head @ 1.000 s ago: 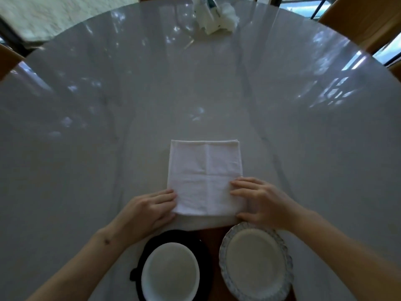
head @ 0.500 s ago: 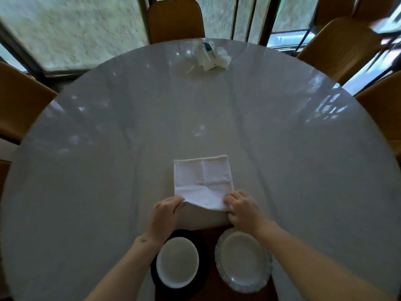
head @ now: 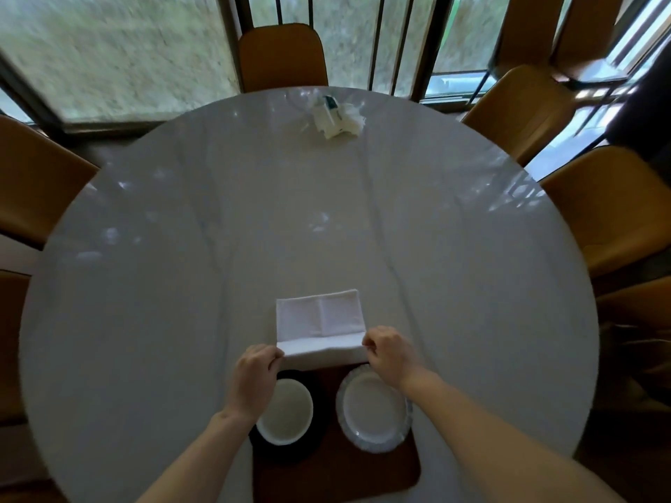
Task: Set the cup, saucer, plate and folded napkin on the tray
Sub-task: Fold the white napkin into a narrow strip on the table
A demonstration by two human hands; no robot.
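Napkin (head: 319,323) first: white and folded, it lies on the round grey table (head: 181,266) near the person's edge, with its near edge lifted and turned over into a narrow band. Left hand (head: 254,375) pinches the left end of that band between curled fingers and thumb, and right hand (head: 390,353) pinches the right end the same way. Both forearms reach in from the bottom of the view.

Just behind the hands, at the table's near edge, sits a dark brown tray (head: 341,462). On its left part stands a white cup (head: 285,412) seen from above, resting on a black saucer (head: 308,448); the left wrist covers part of both. On the tray's right part lies a white plate (head: 374,412) with a patterned rim, its far edge under the right wrist. The napkin's near fold just reaches the tray's far edge.

Far across the table, close to the opposite rim, is a crumpled white bundle (head: 336,116) with a bit of green on it. Brown chairs (head: 283,56) ring the table, and tall windows (head: 109,49) stand beyond them.
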